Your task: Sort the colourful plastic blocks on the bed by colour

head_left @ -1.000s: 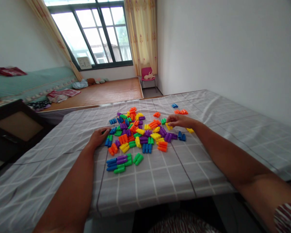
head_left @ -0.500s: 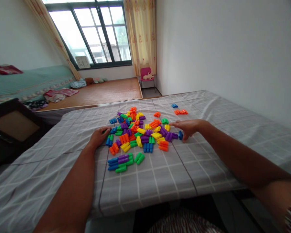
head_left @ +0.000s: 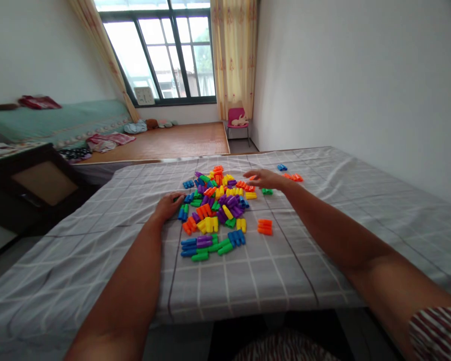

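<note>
A pile of colourful plastic pieces (head_left: pixel 220 200) in purple, yellow, orange, green and blue lies on a grey checked cloth (head_left: pixel 248 281). At the pile's left edge rests my left hand (head_left: pixel 168 206), its fingers bent beside blue and green pieces; whether they grip one is unclear. My right hand (head_left: pixel 265 179) is over the pile's back right side, fingers spread, close to orange pieces (head_left: pixel 245 186). A green piece (head_left: pixel 266 191) lies just below that hand. Nearer the front edge are a row of blue, purple and green pieces (head_left: pixel 204 242) and a separate orange block (head_left: pixel 265 227).
Behind the right hand lie a blue piece (head_left: pixel 282 167) and orange pieces (head_left: pixel 293 177). A dark cabinet (head_left: pixel 41 185) stands at the left. Farther back are a low wooden platform (head_left: pixel 184 138), a pink chair (head_left: pixel 237 118) and a window.
My right hand has moved left over the pile's back right. Pieces on the pile's right side now sit closer to the middle, and a blue block lies nearer the front row. The view has shifted.
</note>
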Demonstrator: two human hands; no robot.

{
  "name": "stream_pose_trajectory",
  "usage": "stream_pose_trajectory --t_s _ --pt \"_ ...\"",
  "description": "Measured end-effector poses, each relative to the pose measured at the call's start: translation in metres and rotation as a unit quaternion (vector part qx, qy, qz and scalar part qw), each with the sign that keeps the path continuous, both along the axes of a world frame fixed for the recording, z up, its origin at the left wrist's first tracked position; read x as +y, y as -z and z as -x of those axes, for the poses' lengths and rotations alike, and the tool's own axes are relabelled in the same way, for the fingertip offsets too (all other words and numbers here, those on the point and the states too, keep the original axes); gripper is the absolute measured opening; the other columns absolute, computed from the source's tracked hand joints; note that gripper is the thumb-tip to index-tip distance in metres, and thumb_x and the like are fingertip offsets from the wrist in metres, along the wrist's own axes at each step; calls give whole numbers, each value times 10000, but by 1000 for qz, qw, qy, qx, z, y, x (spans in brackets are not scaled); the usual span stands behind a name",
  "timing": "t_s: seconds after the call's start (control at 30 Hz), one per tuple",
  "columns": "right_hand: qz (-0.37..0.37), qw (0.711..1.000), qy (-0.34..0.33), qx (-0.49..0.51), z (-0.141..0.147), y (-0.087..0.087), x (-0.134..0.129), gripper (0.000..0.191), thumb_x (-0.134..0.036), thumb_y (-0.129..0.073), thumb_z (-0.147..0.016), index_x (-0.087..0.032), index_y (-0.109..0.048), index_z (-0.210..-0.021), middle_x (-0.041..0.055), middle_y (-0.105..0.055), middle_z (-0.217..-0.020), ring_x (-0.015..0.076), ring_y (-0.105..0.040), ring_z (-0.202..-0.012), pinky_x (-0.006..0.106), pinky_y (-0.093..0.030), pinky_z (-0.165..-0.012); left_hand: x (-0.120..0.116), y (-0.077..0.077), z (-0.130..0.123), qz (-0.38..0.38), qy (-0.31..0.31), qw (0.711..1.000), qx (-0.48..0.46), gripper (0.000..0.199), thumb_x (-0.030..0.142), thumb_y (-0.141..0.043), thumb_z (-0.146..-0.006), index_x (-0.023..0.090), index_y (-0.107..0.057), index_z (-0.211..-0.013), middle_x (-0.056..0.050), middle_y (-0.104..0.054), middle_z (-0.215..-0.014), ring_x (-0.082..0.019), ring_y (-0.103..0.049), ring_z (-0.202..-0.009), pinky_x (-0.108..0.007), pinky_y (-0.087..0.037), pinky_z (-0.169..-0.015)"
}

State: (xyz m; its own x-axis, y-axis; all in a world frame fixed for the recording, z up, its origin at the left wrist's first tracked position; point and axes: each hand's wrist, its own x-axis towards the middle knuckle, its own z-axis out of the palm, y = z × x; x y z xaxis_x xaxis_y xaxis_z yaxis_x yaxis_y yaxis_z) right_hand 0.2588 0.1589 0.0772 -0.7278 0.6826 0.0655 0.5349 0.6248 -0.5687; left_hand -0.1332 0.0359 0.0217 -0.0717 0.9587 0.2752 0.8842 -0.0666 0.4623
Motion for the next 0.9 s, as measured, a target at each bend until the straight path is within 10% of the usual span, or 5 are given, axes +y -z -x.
stream_pose_trajectory --t_s 0.17,0.37,0.5,0.9 --pt "-24 997 63 -28 -23 7 19 464 -601 -538 -842 -283 -667 -1155 45 -704 -1064 246 -640 -942 330 -501 -827 4 1 2 11 -9 1000 3 446 489 -429 -832 215 -733 -1008 -63 -718 -1113 -245 -621 -1064 -308 -449 -958" --pt "-47 997 51 -45 32 23 21 477 -592 -385 -923 -267 -697 -1078 16 -722 -938 208 -648 -901 289 -481 -800 4 5 3 -6 0 1000 13 458 473 -420 -837 194 -731 -1025 -87 -710 -1118 -244 -620 -1071 -312 -444 -965" --pt "-142 977 140 -69 66 12 39 323 -433 -515 -897 -232 -706 -1063 69 -720 -1011 242 -633 -987 306 -464 -836 5 8 3 -16 2 1000 14 462 471 -420 -845 182 -737 -1016 -98 -711 -1109 -251 -621 -1065 -320 -443 -960" --pt "-116 989 73 -58 105 33 64 469 -265 -723 -757 -187 -624 -1209 107 -631 -1226 241 -617 -1050 359 -483 -920 1 4 -1 -13 8 1000 5 392 400 -443 -849 185 -743 -979 -93 -718 -1088 -242 -622 -1048 -325 -454 -948"
